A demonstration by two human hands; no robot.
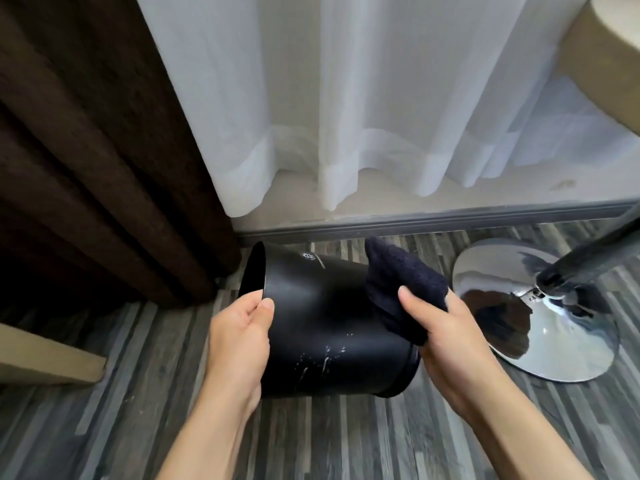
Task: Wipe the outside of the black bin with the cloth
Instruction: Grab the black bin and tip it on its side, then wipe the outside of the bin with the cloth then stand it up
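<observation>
The black bin is tipped on its side above the floor, its open mouth facing left and its base toward the right. My left hand grips the rim at the mouth, thumb on the outer wall. My right hand holds a dark navy cloth pressed against the bin's upper right side near the base. White streaks mark the bin's lower wall. A small white logo sits near the top of the wall.
A chrome round chair base with a dark post stands just right of the bin. A brown curtain hangs at left, a sheer white curtain behind. Striped grey wood floor lies below. A beige furniture edge is at lower left.
</observation>
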